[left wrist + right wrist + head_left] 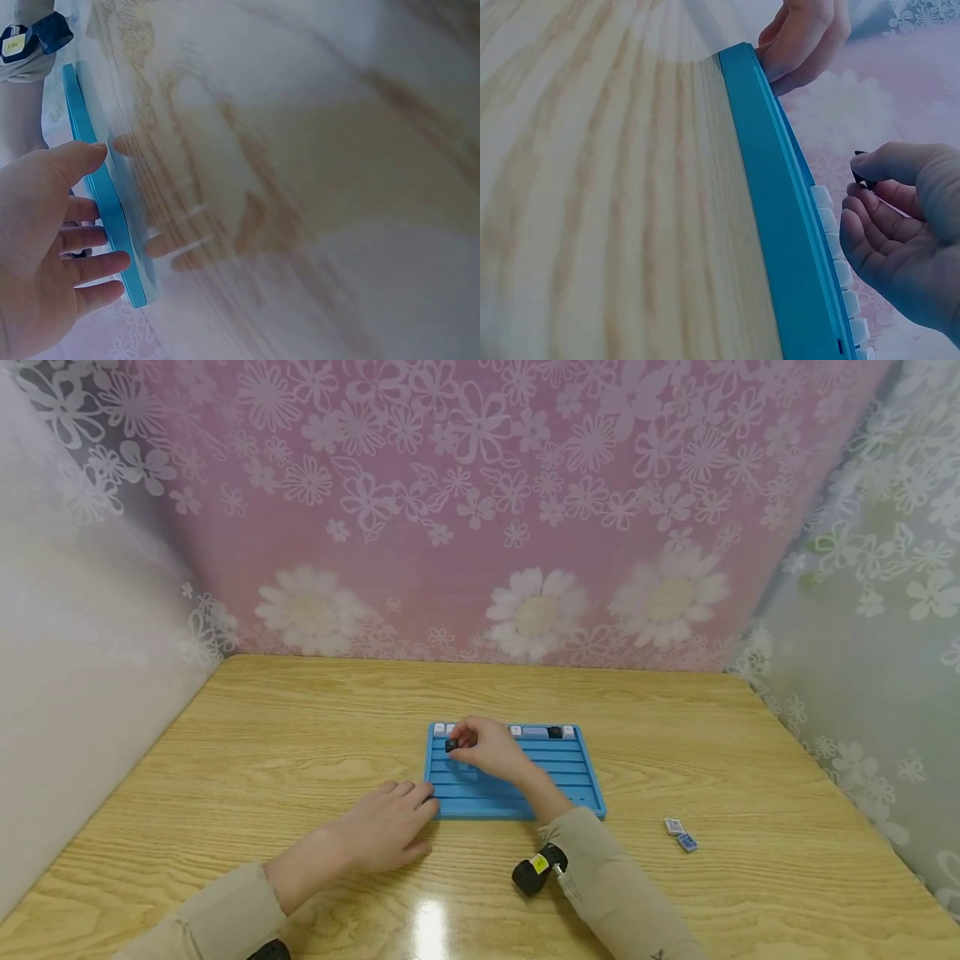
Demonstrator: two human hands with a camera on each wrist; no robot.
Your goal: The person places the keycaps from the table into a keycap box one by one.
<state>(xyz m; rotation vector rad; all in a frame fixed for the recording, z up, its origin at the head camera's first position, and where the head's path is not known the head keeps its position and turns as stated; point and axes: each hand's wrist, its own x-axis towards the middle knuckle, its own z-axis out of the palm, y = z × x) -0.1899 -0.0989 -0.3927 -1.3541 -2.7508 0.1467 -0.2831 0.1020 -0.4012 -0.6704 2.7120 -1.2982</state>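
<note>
A blue ridged tray (pixel 517 793) lies on the wooden table, with a row of white, blue and black keycaps (pixel 534 732) along its far edge. My right hand (pixel 487 749) hovers over the tray's far left part and pinches a small black keycap (pixel 452 745) between thumb and fingertip; the black piece (pixel 862 180) also shows at the fingertips (pixel 870 169) in the right wrist view. My left hand (pixel 390 831) lies flat on the table with straight fingers touching the tray's near left edge (pixel 112 217).
Two small loose keycaps (pixel 681 834) lie on the table right of the tray. Flowered curtain panels close in the table at the back and on both sides. A black wrist-worn camera (pixel 537 868) sits on my right sleeve.
</note>
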